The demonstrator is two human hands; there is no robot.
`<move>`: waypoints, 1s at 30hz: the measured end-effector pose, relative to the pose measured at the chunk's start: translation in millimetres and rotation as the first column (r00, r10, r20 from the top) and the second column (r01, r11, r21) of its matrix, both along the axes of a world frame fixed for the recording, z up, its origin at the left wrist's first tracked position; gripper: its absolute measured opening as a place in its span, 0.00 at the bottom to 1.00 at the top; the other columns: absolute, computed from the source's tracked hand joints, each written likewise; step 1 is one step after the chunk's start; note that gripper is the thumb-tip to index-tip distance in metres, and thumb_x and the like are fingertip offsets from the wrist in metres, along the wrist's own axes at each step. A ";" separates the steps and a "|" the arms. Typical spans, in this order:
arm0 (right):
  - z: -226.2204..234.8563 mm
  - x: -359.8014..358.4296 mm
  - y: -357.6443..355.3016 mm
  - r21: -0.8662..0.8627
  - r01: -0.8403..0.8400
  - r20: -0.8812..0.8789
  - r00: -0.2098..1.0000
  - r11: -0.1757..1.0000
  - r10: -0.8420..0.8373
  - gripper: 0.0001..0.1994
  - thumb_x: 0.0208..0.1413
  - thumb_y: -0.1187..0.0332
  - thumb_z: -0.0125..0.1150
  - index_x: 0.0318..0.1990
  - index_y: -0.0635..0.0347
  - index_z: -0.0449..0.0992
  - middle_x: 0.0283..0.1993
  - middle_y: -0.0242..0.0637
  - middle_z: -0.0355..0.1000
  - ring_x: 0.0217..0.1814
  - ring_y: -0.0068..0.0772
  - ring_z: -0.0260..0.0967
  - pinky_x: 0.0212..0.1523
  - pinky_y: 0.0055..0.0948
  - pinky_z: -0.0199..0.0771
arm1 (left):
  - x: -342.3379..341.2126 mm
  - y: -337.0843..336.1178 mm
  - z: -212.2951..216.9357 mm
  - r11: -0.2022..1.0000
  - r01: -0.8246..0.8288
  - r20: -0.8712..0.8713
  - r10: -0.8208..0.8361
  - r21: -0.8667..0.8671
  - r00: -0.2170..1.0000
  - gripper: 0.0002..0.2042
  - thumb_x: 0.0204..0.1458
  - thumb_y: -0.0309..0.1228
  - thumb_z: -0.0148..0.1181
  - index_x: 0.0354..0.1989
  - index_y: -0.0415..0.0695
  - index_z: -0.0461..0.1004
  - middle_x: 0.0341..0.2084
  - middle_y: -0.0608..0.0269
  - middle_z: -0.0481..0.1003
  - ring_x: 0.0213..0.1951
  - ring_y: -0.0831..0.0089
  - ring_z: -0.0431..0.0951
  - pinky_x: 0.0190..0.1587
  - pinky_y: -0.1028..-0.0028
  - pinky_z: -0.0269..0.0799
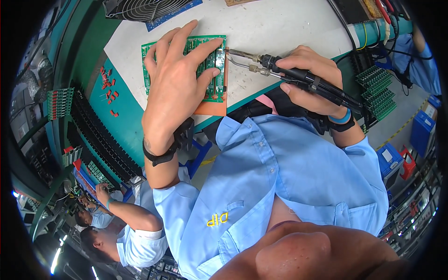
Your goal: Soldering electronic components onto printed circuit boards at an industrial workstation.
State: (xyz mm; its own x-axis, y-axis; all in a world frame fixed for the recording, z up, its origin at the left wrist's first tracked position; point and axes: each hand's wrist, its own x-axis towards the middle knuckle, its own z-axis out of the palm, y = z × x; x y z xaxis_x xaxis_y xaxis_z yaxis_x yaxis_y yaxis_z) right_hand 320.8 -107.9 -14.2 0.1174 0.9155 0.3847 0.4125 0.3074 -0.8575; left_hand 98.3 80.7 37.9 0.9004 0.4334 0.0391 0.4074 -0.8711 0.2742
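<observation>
My left hand (pixel 175 81) lies over a green circuit board (pixel 219 74), palm down with its fingers spread. The index fingertip rests near the board's upper right corner, and much of the board is hidden under the hand. Below the board shows an orange-brown plate (pixel 212 109). In my right hand (pixel 315 67) is a black soldering iron (pixel 322 88), gripped between thumb and fingers. A thin metal tube runs along the iron toward its tip. The tip points left and reaches the board's right edge; whether it touches cannot be made out.
Loose red parts (pixel 106 78) lie on the green mat left of the white sheet (pixel 289 28). A fan (pixel 140 8) stands at the far edge. Black slotted racks (pixel 105 133) line the left. Stacked green boards (pixel 375 91) sit right; a co-worker's arm (pixel 135 214) shows lower left.
</observation>
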 end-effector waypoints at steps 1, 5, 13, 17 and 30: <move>-0.6 0.1 -0.2 0.002 -0.001 0.000 1.000 1.000 0.001 0.23 0.41 0.82 0.69 0.49 0.71 0.79 0.34 0.45 0.76 0.36 0.39 0.74 0.39 0.33 0.72 | -0.1 -0.1 0.0 1.000 0.004 0.003 -0.004 -0.001 1.000 0.24 0.45 0.28 0.74 0.55 0.56 0.83 0.67 0.55 0.67 0.67 0.53 0.64 0.69 0.50 0.53; 4.1 3.5 -2.4 -0.013 0.024 -0.021 0.999 1.000 -0.024 0.22 0.43 0.82 0.70 0.51 0.71 0.79 0.36 0.45 0.76 0.37 0.37 0.74 0.39 0.32 0.71 | -1.5 0.5 -0.7 1.000 -0.001 0.015 0.001 -0.017 1.000 0.24 0.46 0.28 0.74 0.54 0.56 0.83 0.67 0.55 0.67 0.67 0.53 0.65 0.69 0.49 0.52; 3.9 5.4 28.6 0.092 0.287 -0.087 0.956 0.953 -0.280 0.24 0.53 0.79 0.70 0.59 0.69 0.74 0.46 0.42 0.77 0.44 0.29 0.74 0.48 0.29 0.75 | -6.4 -11.1 4.6 0.999 -0.028 0.020 0.027 0.038 0.999 0.26 0.50 0.31 0.72 0.61 0.55 0.78 0.69 0.59 0.67 0.68 0.51 0.64 0.72 0.52 0.50; -20.8 8.5 41.1 0.124 0.332 -0.167 0.936 0.935 -0.310 0.27 0.57 0.79 0.70 0.64 0.69 0.70 0.51 0.43 0.77 0.49 0.29 0.74 0.55 0.30 0.76 | -22.9 -51.3 9.2 0.984 -0.156 0.116 0.145 0.089 0.983 0.25 0.49 0.31 0.72 0.59 0.49 0.78 0.62 0.59 0.72 0.62 0.52 0.70 0.68 0.51 0.54; -31.2 15.2 36.3 0.167 0.304 -0.085 0.952 0.938 -0.294 0.27 0.57 0.79 0.70 0.64 0.68 0.72 0.52 0.42 0.77 0.51 0.28 0.74 0.54 0.30 0.78 | -33.2 -94.2 -62.3 0.949 -0.309 0.526 0.236 0.054 0.817 0.11 0.47 0.19 0.70 0.41 0.41 0.83 0.41 0.62 0.80 0.44 0.61 0.77 0.46 0.64 0.70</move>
State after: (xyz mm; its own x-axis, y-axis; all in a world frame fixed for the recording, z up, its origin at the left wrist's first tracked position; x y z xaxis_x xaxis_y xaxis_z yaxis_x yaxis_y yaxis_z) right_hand 335.9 -71.5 -45.4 0.4020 0.7532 0.5206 0.4603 0.3252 -0.8261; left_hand 65.2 -13.5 -24.4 0.5829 0.6159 0.5300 0.4689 -0.7877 0.3996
